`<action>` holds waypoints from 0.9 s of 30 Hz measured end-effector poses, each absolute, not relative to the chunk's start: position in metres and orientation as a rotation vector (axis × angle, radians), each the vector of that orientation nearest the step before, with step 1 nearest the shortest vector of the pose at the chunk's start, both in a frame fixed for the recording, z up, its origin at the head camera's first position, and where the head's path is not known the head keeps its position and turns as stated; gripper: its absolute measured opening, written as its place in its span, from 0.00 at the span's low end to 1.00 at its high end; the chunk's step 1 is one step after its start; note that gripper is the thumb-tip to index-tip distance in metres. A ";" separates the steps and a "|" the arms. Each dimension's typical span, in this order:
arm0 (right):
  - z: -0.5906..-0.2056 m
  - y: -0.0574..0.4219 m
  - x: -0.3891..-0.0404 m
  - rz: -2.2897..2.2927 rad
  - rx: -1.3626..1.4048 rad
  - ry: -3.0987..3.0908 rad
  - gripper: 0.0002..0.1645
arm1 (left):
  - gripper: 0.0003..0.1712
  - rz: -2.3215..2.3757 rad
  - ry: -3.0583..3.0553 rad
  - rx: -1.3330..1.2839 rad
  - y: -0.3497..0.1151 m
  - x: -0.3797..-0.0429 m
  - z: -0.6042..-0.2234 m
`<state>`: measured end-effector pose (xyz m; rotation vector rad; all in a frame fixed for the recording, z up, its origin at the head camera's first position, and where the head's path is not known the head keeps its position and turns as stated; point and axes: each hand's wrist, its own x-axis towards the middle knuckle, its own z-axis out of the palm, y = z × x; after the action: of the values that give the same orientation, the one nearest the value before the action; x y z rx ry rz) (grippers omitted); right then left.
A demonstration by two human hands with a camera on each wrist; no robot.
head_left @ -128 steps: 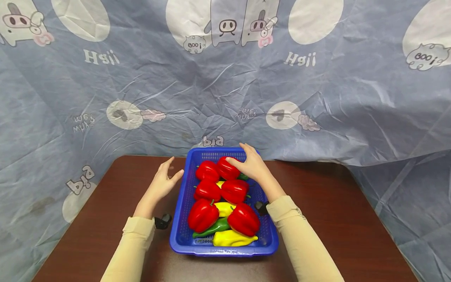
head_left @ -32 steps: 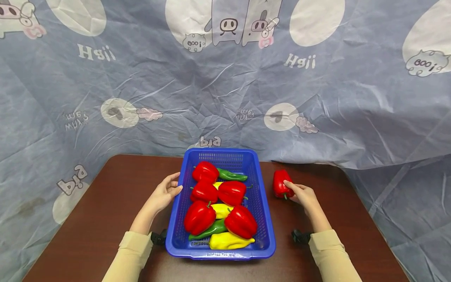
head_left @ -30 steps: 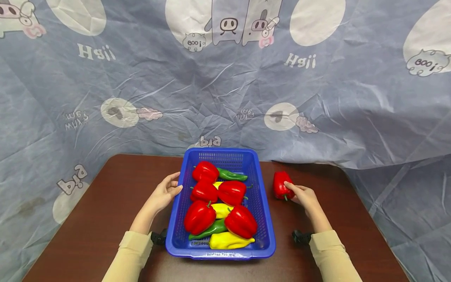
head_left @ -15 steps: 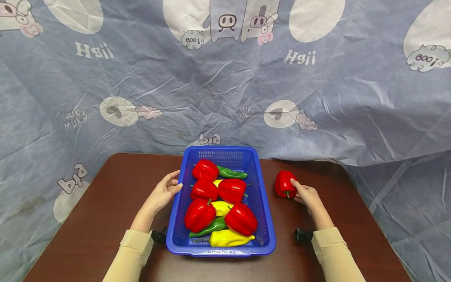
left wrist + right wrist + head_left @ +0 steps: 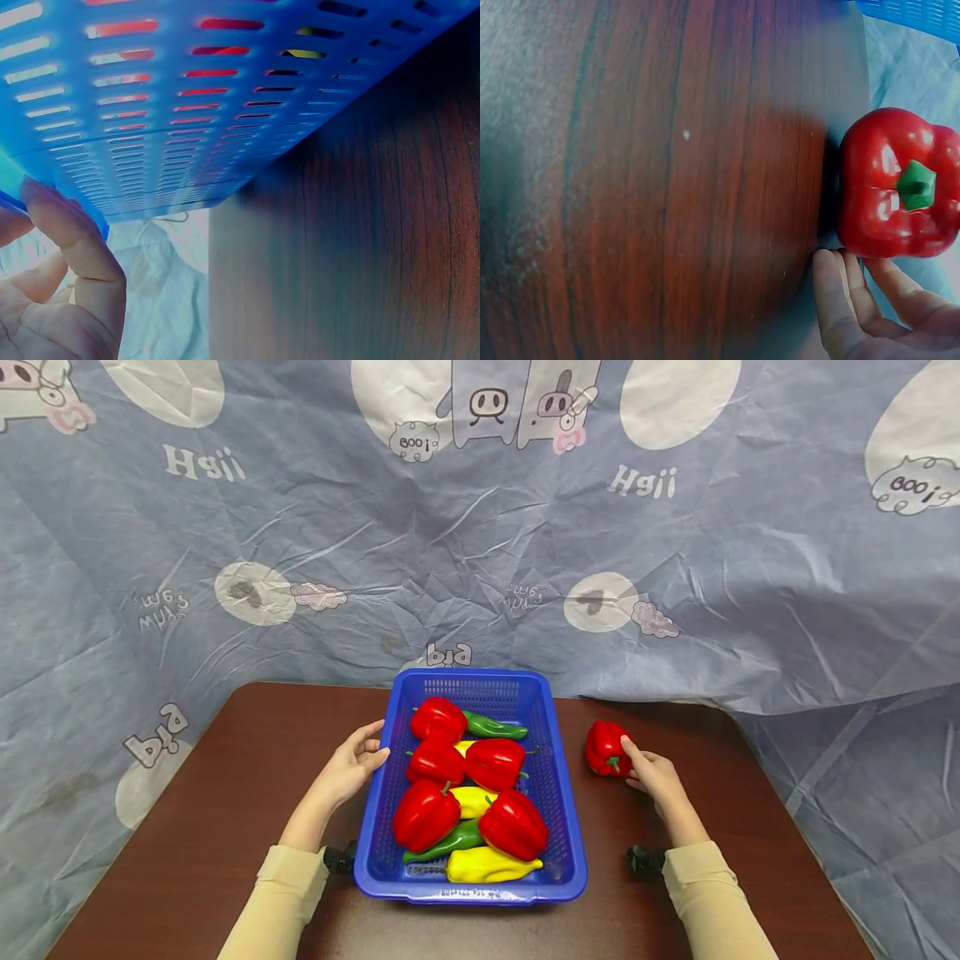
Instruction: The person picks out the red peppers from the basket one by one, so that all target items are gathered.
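My left hand [image 5: 352,767] is at the left side of a blue plastic basket [image 5: 378,827]. Its thumb and fingers hold the rim, seen close up in the left wrist view beside the slotted wall [image 5: 165,142]. To the right of the basket, a red bell pepper [image 5: 606,747] lies on the table with its green stem [image 5: 916,185] towards me. My right hand [image 5: 656,777] touches the pepper's right side with its fingertips and thumb, not wrapped round it. Inside the basket are several more red bell peppers [image 5: 427,817], yellow peppers [image 5: 491,866] and green peppers [image 5: 495,727].
The dark brown wooden table [image 5: 210,793] extends to both sides of the basket. A grey-blue printed cloth [image 5: 480,543] hangs behind the table's far edge.
A red bell pepper has left the basket's back right for the table at right. Lately it turned stem towards me, and my right thumb slid to its side. My left hand came to the rim.
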<state>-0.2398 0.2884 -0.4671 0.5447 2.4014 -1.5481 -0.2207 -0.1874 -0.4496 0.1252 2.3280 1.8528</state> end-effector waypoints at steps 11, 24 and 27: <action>-0.459 0.288 -0.238 -1.511 0.500 2.418 0.60 | 0.34 1.830 2.338 0.126 -0.186 -0.219 -0.448; -0.404 0.262 -0.237 -1.319 0.397 2.840 0.49 | 0.34 1.835 2.337 0.152 -0.187 -0.217 -0.448; -0.387 0.248 -0.236 -1.370 0.304 2.850 0.48 | 0.34 1.818 2.348 0.143 -0.187 -0.217 -0.448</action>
<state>-0.2361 0.2480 -0.3871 0.3042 2.8501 -1.3699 -0.2169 -0.1874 -0.4485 0.1432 2.3481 1.8176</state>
